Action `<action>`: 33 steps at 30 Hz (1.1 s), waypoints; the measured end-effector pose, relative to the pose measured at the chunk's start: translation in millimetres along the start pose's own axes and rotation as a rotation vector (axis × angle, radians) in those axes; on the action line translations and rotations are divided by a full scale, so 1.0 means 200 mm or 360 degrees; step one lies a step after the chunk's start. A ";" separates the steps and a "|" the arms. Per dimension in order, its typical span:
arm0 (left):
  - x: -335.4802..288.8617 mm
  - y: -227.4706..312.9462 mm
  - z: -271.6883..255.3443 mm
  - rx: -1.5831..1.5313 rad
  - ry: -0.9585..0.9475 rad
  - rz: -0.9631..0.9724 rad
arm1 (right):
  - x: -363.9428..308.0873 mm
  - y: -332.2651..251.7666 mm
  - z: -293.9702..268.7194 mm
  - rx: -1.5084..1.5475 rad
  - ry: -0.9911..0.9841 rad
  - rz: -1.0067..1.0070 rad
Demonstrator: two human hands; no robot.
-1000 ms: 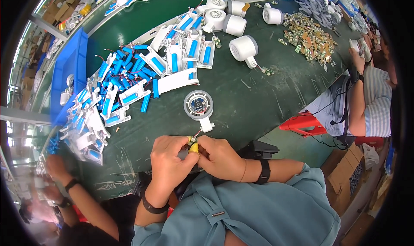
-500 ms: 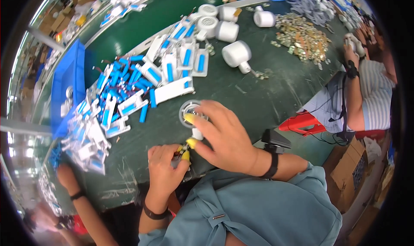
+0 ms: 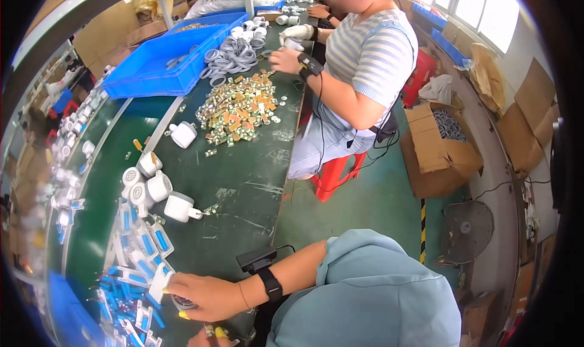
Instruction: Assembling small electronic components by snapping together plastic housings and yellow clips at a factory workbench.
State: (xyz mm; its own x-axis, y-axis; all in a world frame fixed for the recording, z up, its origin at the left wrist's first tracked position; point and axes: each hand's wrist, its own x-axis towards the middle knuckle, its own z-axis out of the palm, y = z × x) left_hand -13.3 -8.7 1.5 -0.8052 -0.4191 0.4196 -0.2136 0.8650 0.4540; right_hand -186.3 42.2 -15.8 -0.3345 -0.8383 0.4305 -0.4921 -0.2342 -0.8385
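At the lower left, my right hand point(image 3: 210, 295) curls its fingers round a round grey housing point(image 3: 182, 302), which it mostly covers. Just nearer, my left hand point(image 3: 207, 338) is partly cut off by the lower edge. Its thumb and finger, in yellow fingertip covers, pinch together at something small that I cannot make out. Left of my hands lies a heap of blue cylindrical cells point(image 3: 109, 295) with thin wires. White plastic shells point(image 3: 159, 240) with blue cells in them lie above the heap.
White round housings point(image 3: 179, 207) with necks stand farther up the green table point(image 3: 243, 192). Beyond lie a pile of small circuit boards point(image 3: 240, 107), grey rings point(image 3: 234, 58) and a blue crate point(image 3: 158, 73). A co-worker point(image 3: 371, 61) sits on a red stool point(image 3: 331, 176) at the right edge.
The view has swung to the right, bringing the co-worker, floor and boxes into sight. My hands now show at the lower left, still close together, the right one still at the round housing.
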 end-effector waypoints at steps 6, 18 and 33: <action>-0.12 -0.02 -0.05 -0.0168 -0.0090 -0.0501 | -0.04 0.07 0.09 0.0532 0.0020 0.0220; -0.17 0.21 -0.42 -0.1406 0.0237 -0.1476 | -0.18 0.05 0.09 0.0619 -0.0371 0.0225; -0.67 -1.28 -1.46 -0.1214 0.1809 -0.1360 | -0.14 0.00 0.02 0.0363 -0.0422 0.0204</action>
State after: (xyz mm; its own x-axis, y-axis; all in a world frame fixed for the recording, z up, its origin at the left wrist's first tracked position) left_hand 310.0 -253.5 58.3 0.2786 -0.9599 0.0300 0.2287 0.0967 0.9687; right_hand -174.0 63.5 -28.6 -0.1472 -0.9595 0.2404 -0.2577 -0.1974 -0.9458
